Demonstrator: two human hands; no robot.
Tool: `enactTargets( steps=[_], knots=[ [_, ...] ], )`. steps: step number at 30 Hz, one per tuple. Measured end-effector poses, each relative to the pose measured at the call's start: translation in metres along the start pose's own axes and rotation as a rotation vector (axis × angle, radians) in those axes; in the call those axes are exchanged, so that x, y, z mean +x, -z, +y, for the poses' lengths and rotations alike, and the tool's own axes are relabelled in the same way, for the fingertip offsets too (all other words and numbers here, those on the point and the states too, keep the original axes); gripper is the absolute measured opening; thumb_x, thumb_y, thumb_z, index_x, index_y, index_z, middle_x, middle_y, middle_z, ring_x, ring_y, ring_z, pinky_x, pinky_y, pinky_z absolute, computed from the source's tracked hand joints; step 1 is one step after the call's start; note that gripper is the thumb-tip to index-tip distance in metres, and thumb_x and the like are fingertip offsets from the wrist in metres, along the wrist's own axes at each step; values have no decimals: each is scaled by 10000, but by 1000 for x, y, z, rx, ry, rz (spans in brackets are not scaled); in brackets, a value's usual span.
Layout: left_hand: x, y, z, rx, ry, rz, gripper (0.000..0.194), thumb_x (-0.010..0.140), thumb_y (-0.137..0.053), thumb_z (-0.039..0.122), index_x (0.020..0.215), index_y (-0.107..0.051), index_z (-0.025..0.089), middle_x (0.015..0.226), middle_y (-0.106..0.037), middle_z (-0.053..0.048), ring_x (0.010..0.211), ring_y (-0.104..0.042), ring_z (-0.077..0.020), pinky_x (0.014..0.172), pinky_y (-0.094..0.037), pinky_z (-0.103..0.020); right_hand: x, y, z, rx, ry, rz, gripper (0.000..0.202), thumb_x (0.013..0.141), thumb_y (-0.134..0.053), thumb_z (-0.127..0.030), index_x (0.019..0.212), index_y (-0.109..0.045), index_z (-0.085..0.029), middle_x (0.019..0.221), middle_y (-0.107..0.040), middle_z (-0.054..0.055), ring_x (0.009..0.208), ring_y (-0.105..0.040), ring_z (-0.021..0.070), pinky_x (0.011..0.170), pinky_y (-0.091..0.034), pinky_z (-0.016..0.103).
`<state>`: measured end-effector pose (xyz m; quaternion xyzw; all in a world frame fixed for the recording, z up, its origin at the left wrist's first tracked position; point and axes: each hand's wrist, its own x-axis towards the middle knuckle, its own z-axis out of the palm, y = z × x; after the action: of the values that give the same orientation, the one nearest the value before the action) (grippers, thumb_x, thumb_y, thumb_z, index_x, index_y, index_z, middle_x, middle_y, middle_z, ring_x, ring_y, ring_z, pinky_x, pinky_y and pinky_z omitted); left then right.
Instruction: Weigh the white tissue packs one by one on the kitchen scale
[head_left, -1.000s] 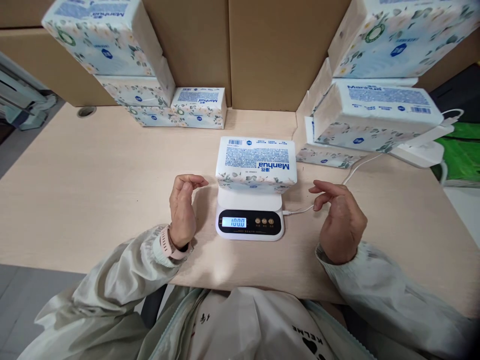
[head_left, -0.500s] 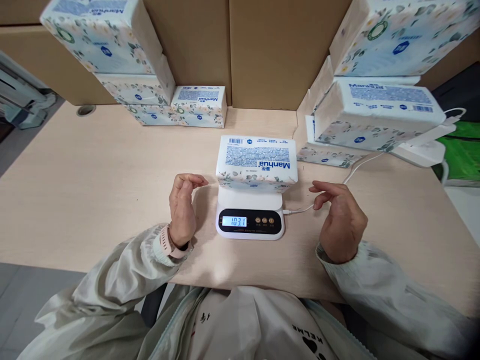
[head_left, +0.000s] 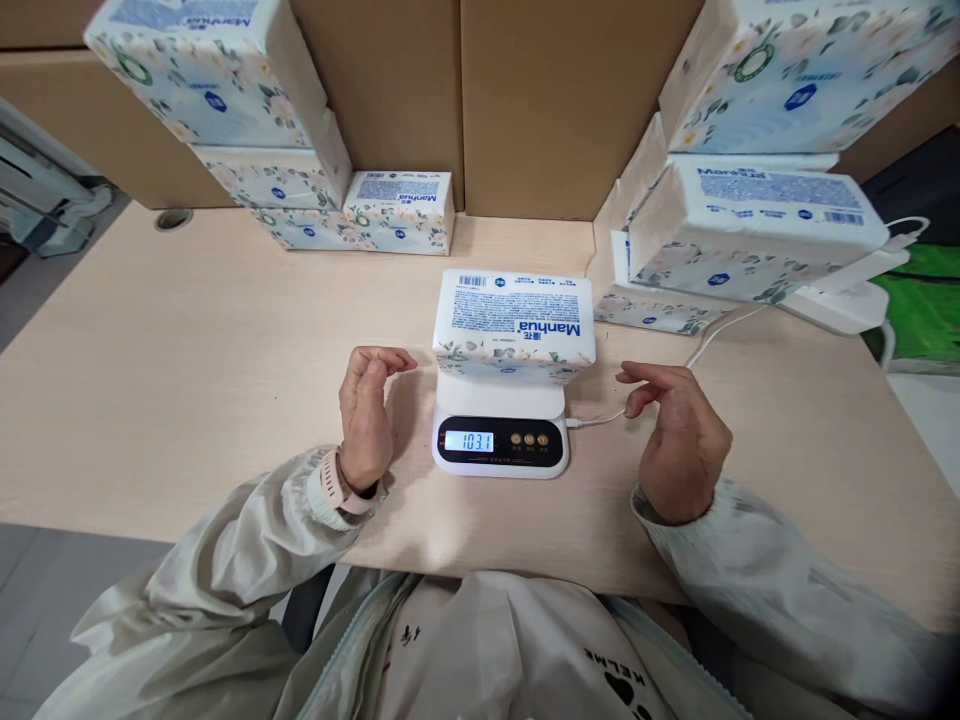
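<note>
A white-and-blue tissue pack with a floral edge rests on a small white digital scale. The scale's lit display reads 103.1. My left hand is held to the left of the scale, apart from it and from the pack, fingers extended and holding nothing. On the other side, my right hand hovers to the right of the scale with its fingers stretched out, also holding nothing. Its fingertips are close to the white cable plugged into the scale; whether they touch it I cannot tell.
Stacked tissue packs stand at the back left of the table. Another stack stands at the back right, beside a white power strip. Brown cardboard rises along the back. A green item lies at the far right.
</note>
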<state>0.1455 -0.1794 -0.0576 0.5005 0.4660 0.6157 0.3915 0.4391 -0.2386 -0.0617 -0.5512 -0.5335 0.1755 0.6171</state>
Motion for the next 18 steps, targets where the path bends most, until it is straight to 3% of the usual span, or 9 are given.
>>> enactTargets(
  steps=[6, 9, 13, 18],
  knots=[
    [0, 1, 0, -26, 0, 6, 356, 1053, -660, 492, 850, -630, 202, 914, -696, -56, 946, -656, -193, 965, -484, -346, 1, 0, 0, -1, -14, -5, 371, 1104, -506, -482, 1111, -818, -281, 1013, -749, 76, 686, -575, 203, 656, -446, 392],
    [-1, 2, -1, -22, -15, 24, 345, 1062, -647, 461, 838, -622, 200, 907, -703, -52, 923, -641, -180, 933, -469, -328, 3, -1, -1, -7, 17, -7, 376, 1105, -504, -467, 998, -811, -277, 989, -748, 74, 730, -610, 220, 687, -462, 407],
    [0, 1, -1, 4, -43, 39, 402, 1027, -708, 547, 829, -630, 207, 889, -695, -45, 890, -636, -181, 911, -492, -331, 5, -2, -1, -29, 60, -37, 425, 1113, -480, -454, 861, -779, -287, 998, -776, 93, 1002, -715, 298, 861, -534, 481],
    [1, -1, 2, 65, -111, 26, 586, 1034, -684, 638, 662, -572, 200, 778, -690, -50, 802, -650, -183, 860, -541, -351, 3, 0, 2, 0, 52, -83, 429, 1119, -459, -449, 952, -805, -259, 1128, -792, 93, 1147, -732, 294, 1071, -539, 538]
  ],
)
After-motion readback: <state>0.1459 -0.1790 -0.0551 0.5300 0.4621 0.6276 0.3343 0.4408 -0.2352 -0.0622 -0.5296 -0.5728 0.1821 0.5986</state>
